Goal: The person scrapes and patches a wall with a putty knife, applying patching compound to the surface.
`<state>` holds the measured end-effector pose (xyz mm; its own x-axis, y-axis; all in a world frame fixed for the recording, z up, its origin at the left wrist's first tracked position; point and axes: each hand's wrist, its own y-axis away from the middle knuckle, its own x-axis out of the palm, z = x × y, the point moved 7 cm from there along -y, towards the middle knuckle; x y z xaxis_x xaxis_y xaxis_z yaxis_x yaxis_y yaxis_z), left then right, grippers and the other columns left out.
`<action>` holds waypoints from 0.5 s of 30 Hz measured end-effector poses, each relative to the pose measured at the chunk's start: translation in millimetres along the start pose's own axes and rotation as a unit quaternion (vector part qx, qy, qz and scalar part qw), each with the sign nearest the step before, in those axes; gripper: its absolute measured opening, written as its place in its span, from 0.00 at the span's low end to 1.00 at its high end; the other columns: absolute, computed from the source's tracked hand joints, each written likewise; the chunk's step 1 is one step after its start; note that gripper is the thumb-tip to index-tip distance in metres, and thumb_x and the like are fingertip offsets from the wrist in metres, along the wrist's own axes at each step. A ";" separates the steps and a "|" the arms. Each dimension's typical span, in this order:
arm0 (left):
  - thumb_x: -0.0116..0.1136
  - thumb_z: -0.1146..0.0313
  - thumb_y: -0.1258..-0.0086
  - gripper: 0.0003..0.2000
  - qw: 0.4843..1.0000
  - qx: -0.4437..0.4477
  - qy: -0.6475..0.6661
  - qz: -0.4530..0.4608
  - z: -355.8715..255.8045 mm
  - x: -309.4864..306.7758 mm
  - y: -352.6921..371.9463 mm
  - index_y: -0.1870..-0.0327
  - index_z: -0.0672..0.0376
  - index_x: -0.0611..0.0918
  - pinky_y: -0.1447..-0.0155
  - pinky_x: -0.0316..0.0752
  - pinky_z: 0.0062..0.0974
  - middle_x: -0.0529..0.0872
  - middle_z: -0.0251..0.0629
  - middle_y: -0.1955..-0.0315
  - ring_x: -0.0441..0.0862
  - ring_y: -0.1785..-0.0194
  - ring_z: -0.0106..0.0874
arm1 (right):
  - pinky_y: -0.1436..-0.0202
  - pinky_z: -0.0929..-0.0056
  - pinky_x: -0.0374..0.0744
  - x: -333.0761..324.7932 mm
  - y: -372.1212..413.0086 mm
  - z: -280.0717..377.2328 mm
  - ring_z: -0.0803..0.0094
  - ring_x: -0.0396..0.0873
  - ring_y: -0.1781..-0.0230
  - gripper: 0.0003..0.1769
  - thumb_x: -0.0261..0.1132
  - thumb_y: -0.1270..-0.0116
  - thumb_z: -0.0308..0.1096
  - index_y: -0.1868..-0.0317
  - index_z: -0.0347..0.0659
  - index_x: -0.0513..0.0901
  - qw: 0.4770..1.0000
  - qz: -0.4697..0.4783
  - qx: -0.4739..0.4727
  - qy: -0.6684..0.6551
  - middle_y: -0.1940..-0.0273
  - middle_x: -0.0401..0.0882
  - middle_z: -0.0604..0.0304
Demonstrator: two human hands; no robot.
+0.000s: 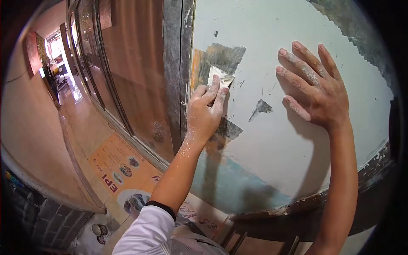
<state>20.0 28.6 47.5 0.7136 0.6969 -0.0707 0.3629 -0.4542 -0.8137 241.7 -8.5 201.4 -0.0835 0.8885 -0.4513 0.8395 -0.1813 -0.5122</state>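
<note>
At upper center, beside a weathered gray post [172, 63], the left hand [206, 106] grips a white-smeared scraper [221, 77] at a jagged gray patch [227, 57] on the white panel [255, 29]; the powdery right hand [316, 87] spreads open against it. Lower left, a printed orange banner [108, 159].

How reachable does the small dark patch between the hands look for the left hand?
Likely yes: only flat panel surface separates the left hand and scraper from the small dark patch, and the right hand lies beyond it.
</note>
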 end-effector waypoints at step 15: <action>0.70 0.70 0.24 0.20 0.999 0.028 0.017 -0.016 -5.6 2.9 -4.4 0.34 0.66 0.85 0.61 0.72 0.29 0.78 0.42 0.73 0.74 0.69 0.29 | 0.09 0.44 0.53 0.9 1.8 -0.9 0.64 0.65 0.16 0.35 0.76 0.43 0.48 0.32 0.63 0.83 1.000 0.006 -0.014 -0.004 0.21 0.74 0.71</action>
<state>23.9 29.5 54.1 0.7225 0.6909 -0.0261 0.3522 -0.4003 -0.8460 243.7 -7.6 200.7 -0.0777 0.8832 -0.4625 0.8552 -0.1794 -0.4862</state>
